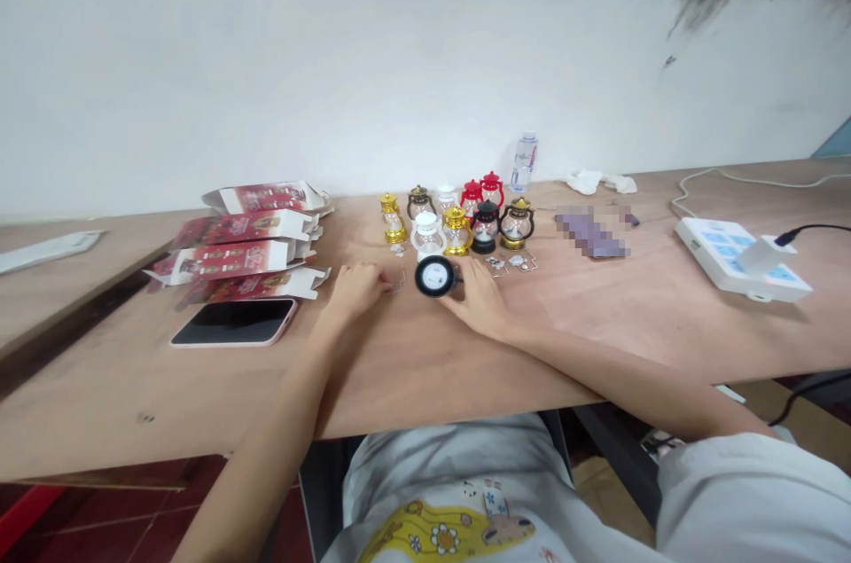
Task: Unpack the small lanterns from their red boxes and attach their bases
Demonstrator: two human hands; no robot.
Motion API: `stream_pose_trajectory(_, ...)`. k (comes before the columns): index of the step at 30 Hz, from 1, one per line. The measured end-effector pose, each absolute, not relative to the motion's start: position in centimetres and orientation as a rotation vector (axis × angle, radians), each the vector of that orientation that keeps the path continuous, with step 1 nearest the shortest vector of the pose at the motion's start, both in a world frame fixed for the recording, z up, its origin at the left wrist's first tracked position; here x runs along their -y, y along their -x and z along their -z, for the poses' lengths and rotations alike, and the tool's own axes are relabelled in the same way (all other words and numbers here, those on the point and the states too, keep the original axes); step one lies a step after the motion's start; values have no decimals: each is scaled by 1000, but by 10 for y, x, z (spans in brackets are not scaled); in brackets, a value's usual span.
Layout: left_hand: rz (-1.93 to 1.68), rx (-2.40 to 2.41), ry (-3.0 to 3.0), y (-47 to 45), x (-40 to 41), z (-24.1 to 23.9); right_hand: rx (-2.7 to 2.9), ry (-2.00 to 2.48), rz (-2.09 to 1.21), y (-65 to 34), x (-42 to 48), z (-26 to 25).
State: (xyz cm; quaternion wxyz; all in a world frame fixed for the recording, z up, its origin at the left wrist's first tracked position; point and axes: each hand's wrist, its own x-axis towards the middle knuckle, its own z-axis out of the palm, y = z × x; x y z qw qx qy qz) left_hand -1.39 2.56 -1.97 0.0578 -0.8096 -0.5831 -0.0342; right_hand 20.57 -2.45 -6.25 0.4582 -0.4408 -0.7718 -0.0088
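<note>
Holding lantern (435, 277) in right hand (481, 299).

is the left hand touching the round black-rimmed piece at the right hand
Apart. The head view shows a strip of tabletop between the left hand and the black-rimmed piece.

Pixel blocks masked part of the flat purple object (591, 235). The black-rimmed, white-faced round item (435, 277) in the right hand (482, 299) hid its far side. Whether the left hand (360, 286) touched the thin bent silver wire (402, 282) was unclear. Print on the red-and-white cardboard boxes (236, 260) was too small to read.
</note>
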Motion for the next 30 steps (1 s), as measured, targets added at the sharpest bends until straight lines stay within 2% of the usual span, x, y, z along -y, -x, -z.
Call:
stream_pose_trajectory(11,21,1669,2463,12,-22,30,1905,1095,1,-206,24,63)
stream_pose_trajectory(16,139,1686,2509,11,-22,29,1902,1091,10,-206,24,64)
stream_pose_trajectory(18,384,1712,2547,10,-21,28,1901,1097,6,-206,25,63)
stream_pose_trajectory(23,1467,1564,2650,-2,-7,16,1914,1146,8,-206,26,62)
stream_pose_trajectory(25,1798,1515,2664,-10,2,13,1907,1173,27,-206,26,62)
stream_pose_trajectory(28,2044,1418,2677,-20,13,12,1887,1215,42,-207,25,62)
stream_pose_trajectory(30,2002,1367,2696,-23,17,13,1878,1239,46,-208,25,61)
